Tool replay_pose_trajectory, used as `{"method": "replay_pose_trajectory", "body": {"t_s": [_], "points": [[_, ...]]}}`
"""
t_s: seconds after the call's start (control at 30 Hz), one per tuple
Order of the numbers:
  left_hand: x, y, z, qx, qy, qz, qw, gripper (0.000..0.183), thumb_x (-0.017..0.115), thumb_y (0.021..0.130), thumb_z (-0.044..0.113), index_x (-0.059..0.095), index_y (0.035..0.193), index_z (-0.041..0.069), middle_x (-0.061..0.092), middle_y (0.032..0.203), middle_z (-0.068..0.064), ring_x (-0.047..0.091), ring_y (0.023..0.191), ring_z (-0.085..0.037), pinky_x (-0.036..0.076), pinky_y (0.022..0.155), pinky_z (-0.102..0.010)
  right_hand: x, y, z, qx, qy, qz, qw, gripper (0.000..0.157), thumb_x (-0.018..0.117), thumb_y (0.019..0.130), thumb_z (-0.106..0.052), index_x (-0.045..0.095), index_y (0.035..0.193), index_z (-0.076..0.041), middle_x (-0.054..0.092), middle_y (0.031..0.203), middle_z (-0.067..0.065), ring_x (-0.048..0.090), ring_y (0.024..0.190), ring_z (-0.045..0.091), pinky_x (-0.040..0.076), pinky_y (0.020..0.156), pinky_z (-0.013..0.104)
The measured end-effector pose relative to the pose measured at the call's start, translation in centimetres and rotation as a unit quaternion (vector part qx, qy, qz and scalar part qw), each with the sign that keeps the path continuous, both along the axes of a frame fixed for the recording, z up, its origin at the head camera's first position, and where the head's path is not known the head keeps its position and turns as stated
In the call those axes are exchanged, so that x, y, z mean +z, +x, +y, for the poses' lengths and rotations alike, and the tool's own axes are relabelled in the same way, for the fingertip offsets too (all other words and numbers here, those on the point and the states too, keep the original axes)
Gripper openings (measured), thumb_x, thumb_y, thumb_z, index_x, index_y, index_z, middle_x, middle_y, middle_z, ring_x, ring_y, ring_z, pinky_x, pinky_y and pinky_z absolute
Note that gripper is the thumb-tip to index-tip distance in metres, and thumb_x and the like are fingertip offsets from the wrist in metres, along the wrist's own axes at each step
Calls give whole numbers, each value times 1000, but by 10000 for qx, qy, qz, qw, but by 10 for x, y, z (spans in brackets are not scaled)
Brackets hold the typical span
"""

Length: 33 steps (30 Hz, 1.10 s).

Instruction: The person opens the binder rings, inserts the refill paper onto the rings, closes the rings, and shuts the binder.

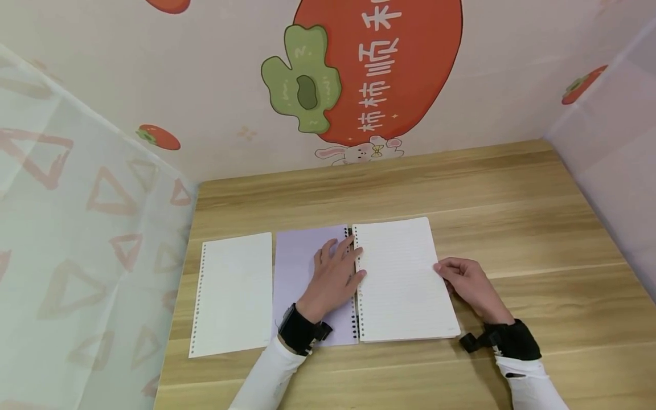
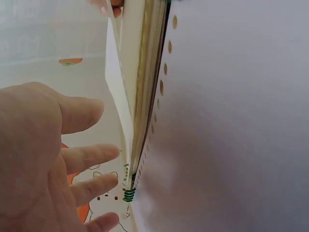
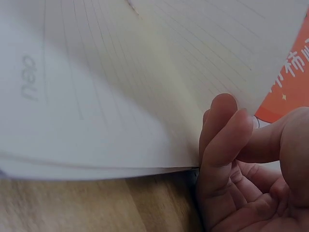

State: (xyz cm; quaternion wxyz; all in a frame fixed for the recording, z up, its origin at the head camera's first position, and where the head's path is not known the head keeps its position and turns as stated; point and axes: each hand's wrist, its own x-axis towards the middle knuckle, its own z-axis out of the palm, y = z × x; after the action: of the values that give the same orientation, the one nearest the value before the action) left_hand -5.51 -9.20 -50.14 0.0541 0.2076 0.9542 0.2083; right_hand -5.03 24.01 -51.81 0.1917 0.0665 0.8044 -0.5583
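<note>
A loose-leaf notebook lies open on the table, its purple cover (image 1: 294,259) folded out to the left and its white lined pages (image 1: 402,285) to the right. My left hand (image 1: 330,285) rests over the cover, spread fingers reaching across the black ring binding (image 1: 355,327) to the pages' punched edge. At the right edge of the pages, my right hand (image 1: 471,285) pinches a page between thumb and fingers. In the right wrist view that lined page (image 3: 207,53) is bent up slightly from those beneath. How many leaves are pinched is unclear.
One loose white sheet (image 1: 236,290) with holes along its left side lies left of the cover. The wooden table (image 1: 523,228) meets a printed wall (image 1: 220,114) at the back and pale side panels (image 1: 102,256).
</note>
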Motion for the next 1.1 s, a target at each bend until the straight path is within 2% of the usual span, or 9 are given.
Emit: {"method": "replay_pose_trajectory", "body": {"t_s": [0.1,0.27,0.4,0.53,0.83,1.1], "points": [[3,9,-3,-109,0,14,9999,48,56,104,39,60,146,16,40,162,-8,33,145,-36,29,112,-58,-2,-1,0,35,32,12,10000,52,60,102,-43,68,122,5,68,84,6,58,68,14,50,61,27],[7,28,-8,-481,85,-45,9988,42,64,101,35,65,139,20,53,152,-1,49,129,-27,42,100,-45,-3,-2,-2,65,-42,-43,10000,53,60,101,-44,67,122,4,65,79,6,56,63,14,49,57,27],[8,43,-10,-785,333,-214,9961,37,67,99,37,67,132,20,59,138,2,54,111,-18,45,93,-36,-2,-2,-2,71,-165,-103,9998,53,61,101,-43,66,122,5,58,71,4,49,55,13,46,50,27],[7,53,-13,-1036,504,-380,9926,35,70,96,40,68,124,20,61,125,5,50,95,-12,43,83,-28,0,-3,-3,71,-141,-125,9998,51,60,102,-42,65,122,5,56,69,-1,47,55,9,44,49,25],[3,60,-13,-1393,499,-366,9883,31,77,89,45,73,110,22,60,107,10,44,84,-6,40,76,-21,0,-5,1,263,155,130,9994,49,59,102,-43,68,118,3,50,65,-2,46,54,8,41,49,24],[3,63,-12,-1543,434,-343,9865,34,77,88,48,73,111,24,62,109,12,46,85,-5,42,79,-22,2,-8,8,393,1,237,9989,47,60,103,-39,67,113,7,51,65,0,45,53,8,41,47,24]]}}
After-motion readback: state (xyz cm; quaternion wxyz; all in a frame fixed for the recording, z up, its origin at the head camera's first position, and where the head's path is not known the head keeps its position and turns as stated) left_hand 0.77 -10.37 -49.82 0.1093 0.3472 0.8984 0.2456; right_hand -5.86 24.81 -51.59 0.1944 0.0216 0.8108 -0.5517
